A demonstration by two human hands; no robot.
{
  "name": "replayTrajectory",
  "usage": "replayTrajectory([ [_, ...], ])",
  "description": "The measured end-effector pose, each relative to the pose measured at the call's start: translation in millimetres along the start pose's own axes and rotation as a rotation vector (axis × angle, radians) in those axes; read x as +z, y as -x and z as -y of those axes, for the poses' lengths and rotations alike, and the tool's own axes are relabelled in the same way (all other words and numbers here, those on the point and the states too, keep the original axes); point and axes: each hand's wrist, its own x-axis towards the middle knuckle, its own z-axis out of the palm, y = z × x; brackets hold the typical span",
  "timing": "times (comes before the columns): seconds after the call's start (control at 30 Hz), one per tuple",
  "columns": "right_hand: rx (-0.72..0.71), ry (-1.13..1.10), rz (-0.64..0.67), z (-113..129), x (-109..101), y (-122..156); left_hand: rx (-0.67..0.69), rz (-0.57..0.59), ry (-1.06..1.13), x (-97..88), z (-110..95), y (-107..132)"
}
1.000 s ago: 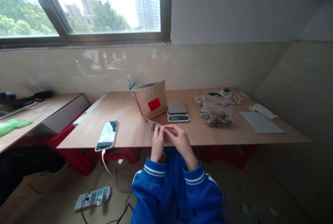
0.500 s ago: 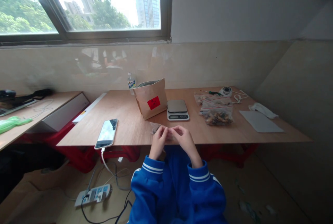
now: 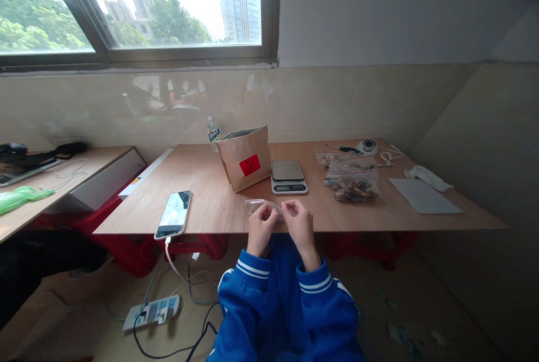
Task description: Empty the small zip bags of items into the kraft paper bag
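Observation:
A clear zip bag (image 3: 254, 205) with a reddish strip along its top lies at the table's front edge, partly hidden by my hands. My left hand (image 3: 261, 226) pinches its top edge, thumb and fingers closed. Close beside it, my right hand (image 3: 298, 224) pinches the same edge further right. What the bag holds is hard to make out. Just beyond my hands stand a brown paper pouch (image 3: 240, 163) with a red label, its top open, and a white kitchen scale (image 3: 288, 177) with a bare platform.
Filled zip bags (image 3: 352, 182) lie to the right, near a white tape roll (image 3: 368, 147) and a white sheet (image 3: 424, 196). At left is a phone (image 3: 173, 214) with a cable (image 3: 170, 258) hanging off the edge. A bottle (image 3: 213, 133) stands behind the pouch.
My right hand has shifted slightly, its fingers now more upright on the bag's edge. The bag's top strip shows more plainly at the left. The view has moved a little.

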Motion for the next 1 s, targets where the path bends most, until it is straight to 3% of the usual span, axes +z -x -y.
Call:
replayTrajectory([
  [0.13, 0.016, -0.042, -0.29, -7.9, -7.6, -11.7, 0.002, -0.125, -0.025, 3.8, -5.0, 3.1],
  [0.2, 0.058, -0.174, -0.426, -11.2, -16.2, -20.9, -0.015, -0.109, -0.006, 2.3, -5.0, 3.3],
  [0.27, 0.078, -0.326, -0.453, -9.5, -22.6, -28.1, -0.048, -0.069, 0.06, 1.4, -0.4, 1.2],
  [0.33, 0.055, -0.419, -0.411, -1.7, -23.4, -31.7, -0.132, -0.063, 0.195, 2.6, 9.9, -3.5],
  [0.5, 0.004, -0.504, -0.269, 23.8, -7.6, -39.3, -0.397, -0.193, 0.769, 11.4, 43.1, -24.8],
  [0.57, 0.025, -0.506, -0.171, 26.8, -1.9, -46.4, -0.443, -0.165, 0.928, 13.9, 49.0, -35.5],
  [0.7, -0.019, -0.294, 0.055, 26.1, -3.1, -57.9, -0.459, -0.09, 1.021, 15.0, 44.9, -57.6],
  [0.83, -0.236, -0.071, 0.06, 36.8, -12.3, -54.5, -0.428, -0.183, 1.045, 11.1, 40.5, -77.2],
  [1.0, -0.398, 0.066, 0.317, 53.4, -2.0, -58.6, -0.42, -0.258, 1.141, -1.0, 54.1, -87.8],
])
